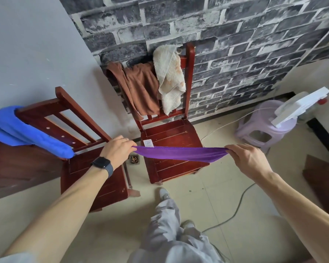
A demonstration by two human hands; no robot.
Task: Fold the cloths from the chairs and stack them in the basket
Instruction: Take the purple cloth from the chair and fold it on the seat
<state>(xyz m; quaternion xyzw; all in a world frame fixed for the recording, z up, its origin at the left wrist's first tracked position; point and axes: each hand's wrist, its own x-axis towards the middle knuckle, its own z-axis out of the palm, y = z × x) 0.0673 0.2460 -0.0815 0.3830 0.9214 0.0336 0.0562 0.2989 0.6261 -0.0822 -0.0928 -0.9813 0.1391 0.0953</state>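
Note:
A purple cloth (179, 153) is stretched flat between my hands, above the front of the middle chair's seat (171, 137). My left hand (118, 149) pinches its left end, where a white label sticks up, and my right hand (247, 158) pinches its right end. Over that chair's back hang a brown cloth (141, 88) and a cream towel (169, 76). A blue cloth (23, 130) drapes over the back of the left chair (95, 179). No basket is in view.
A lilac plastic stool (264, 126) with a white object (300, 105) on it stands at right by the brick wall. Cables (234, 213) run across the tiled floor. Dark wooden furniture (323, 179) sits at the right edge. My legs are below.

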